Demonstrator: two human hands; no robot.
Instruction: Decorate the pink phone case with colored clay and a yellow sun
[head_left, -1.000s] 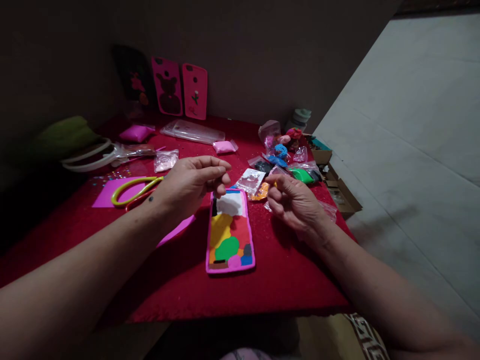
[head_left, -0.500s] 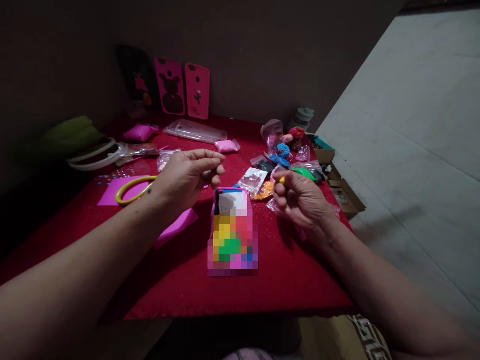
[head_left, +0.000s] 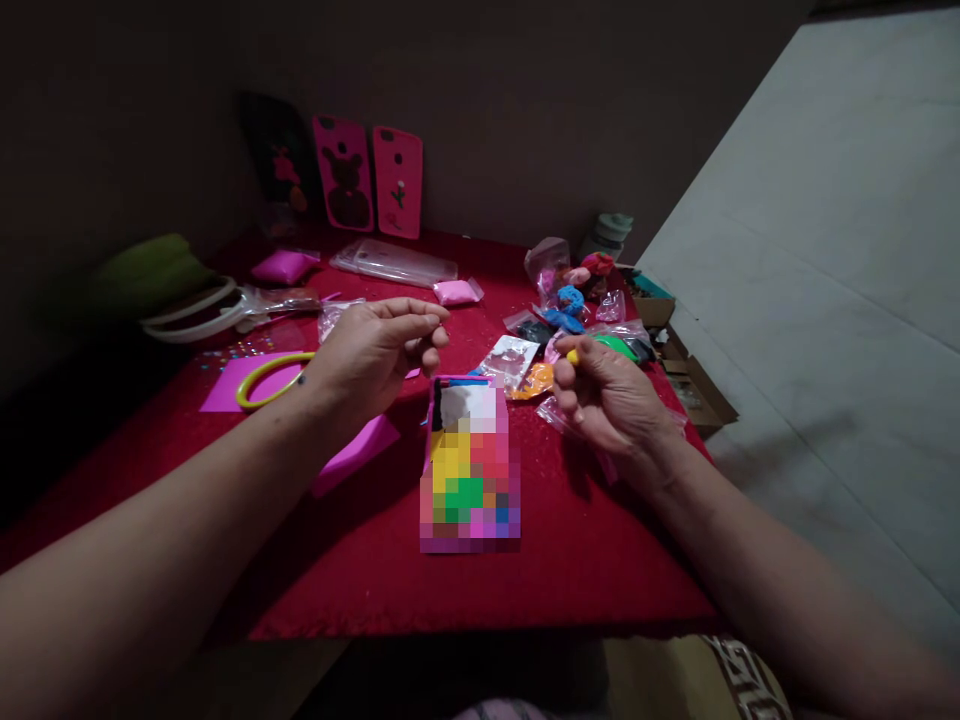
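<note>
My right hand [head_left: 619,405] pinches a small yellow lump of what looks like modelling clay [head_left: 574,356] between thumb and forefinger, above the right side of the red cloth. My left hand [head_left: 382,350] is closed in a pinch in the air; whatever is between its fingertips, if anything, is too small to make out. Between and below both hands lies a pink-edged phone case [head_left: 466,408] with coloured patches in it, mostly blurred into blocks. A yellow ring [head_left: 259,385] and a pink sheet [head_left: 217,390] lie by my left wrist.
Decorated phone cases [head_left: 343,175] lean on the back wall, with a clear case [head_left: 394,262] before them. Coloured clay packets [head_left: 536,380] crowd the right side. Scissors [head_left: 199,310] lie at left. A cardboard box [head_left: 701,380] and a bottle [head_left: 611,235] stand beyond the right edge.
The view has shifted slightly, so things sit a little further right. My right hand still pinches the yellow clay lump; my left hand keeps its pinch.
</note>
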